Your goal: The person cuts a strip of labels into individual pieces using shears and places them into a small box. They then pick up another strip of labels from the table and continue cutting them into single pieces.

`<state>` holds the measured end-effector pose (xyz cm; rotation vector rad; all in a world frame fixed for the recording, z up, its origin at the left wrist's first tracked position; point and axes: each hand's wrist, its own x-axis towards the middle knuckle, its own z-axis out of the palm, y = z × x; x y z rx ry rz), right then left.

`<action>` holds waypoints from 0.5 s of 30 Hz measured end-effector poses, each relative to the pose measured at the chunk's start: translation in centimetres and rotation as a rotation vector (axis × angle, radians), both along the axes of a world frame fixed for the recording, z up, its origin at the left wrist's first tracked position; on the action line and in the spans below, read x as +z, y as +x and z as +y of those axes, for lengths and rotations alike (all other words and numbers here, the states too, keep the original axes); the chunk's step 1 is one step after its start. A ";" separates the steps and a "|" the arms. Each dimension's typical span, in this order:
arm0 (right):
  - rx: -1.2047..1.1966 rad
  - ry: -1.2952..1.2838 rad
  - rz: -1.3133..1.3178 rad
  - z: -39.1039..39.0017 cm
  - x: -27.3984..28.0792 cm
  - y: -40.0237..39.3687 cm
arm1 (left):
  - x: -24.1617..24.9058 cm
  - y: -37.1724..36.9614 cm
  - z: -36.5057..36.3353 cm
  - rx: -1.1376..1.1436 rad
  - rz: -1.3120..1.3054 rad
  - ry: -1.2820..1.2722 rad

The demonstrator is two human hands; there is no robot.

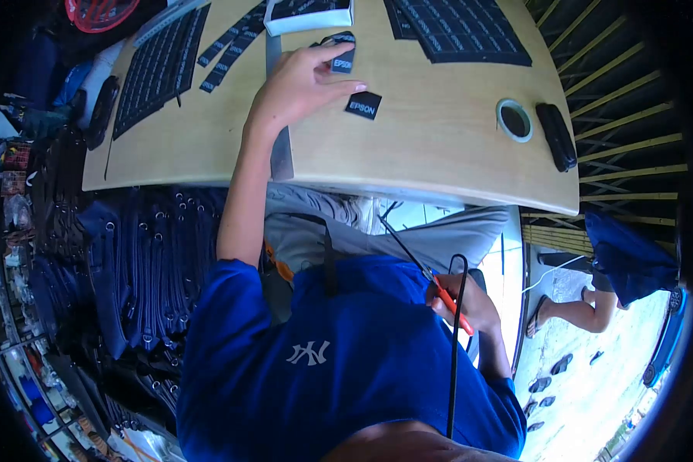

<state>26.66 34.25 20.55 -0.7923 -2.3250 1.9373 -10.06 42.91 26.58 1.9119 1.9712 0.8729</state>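
My left hand (304,86) is stretched over the table with thumb and index finger apart. Its fingers lie at a small pile of black cut labels (343,63) marked EPSON in white. Just beyond my thumb tip, a single EPSON label (363,105) lies flat on the tabletop. My right hand (473,304) is down by my lap, closed around the orange handles of scissors (448,299). The scissor blades point up and left, away from the table top.
Black label sheets (470,31) and cut strips (235,46) lie across the table (439,138), near a white box (312,21), a metal ruler (282,154), a tape roll (514,120) and a black case (556,137). Dark straps (158,269) hang at left. Another person's leg (574,314) shows at right.
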 end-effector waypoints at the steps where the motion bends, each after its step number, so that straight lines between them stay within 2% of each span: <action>1: -0.065 -0.017 0.056 -0.1 0.1 -0.2 | 0.8 0.1 -0.2 0.035 -0.006 -0.028; 2: -0.128 -0.038 0.113 -0.3 0.1 -0.3 | 1.0 0.0 -0.4 0.035 0.004 -0.018; 4: -0.114 -0.031 0.205 -0.3 0.1 -0.2 | 0.9 -0.2 -1.0 0.003 -0.133 0.186; 6: -0.200 -0.192 0.190 -0.6 0.0 -0.6 | 1.3 0.5 -2.1 -0.021 -0.206 0.252; 8: -0.278 -0.221 0.204 -1.2 -0.7 -1.5 | 2.8 1.9 -4.3 -0.065 -0.496 -0.015; 9: -0.393 -0.459 0.235 -1.5 -1.7 -2.0 | 2.5 2.8 -4.9 -0.105 -0.602 0.012; 10: -0.508 -0.699 0.264 -1.9 -2.8 -2.5 | 2.3 3.6 -5.7 -0.115 -0.603 0.005; 11: -0.442 -0.607 0.447 -2.2 -3.8 -3.5 | 2.0 4.4 -6.6 -0.159 -0.693 -0.015; 12: -0.358 -0.794 0.759 -1.4 -4.5 -4.8 | 1.8 5.3 -7.5 -0.203 -0.786 -0.039; 13: -0.512 -0.581 0.670 -1.4 -2.7 -5.8 | 1.7 6.4 -8.2 -0.207 -0.811 -0.039; 14: -0.657 -0.366 0.570 -1.4 -0.9 -6.6 | 2.1 6.8 -9.2 -0.207 -0.802 -0.167; 15: -0.692 -0.324 0.589 -1.2 -0.8 -7.2 | 0.9 7.6 -9.8 -0.238 -0.859 -0.132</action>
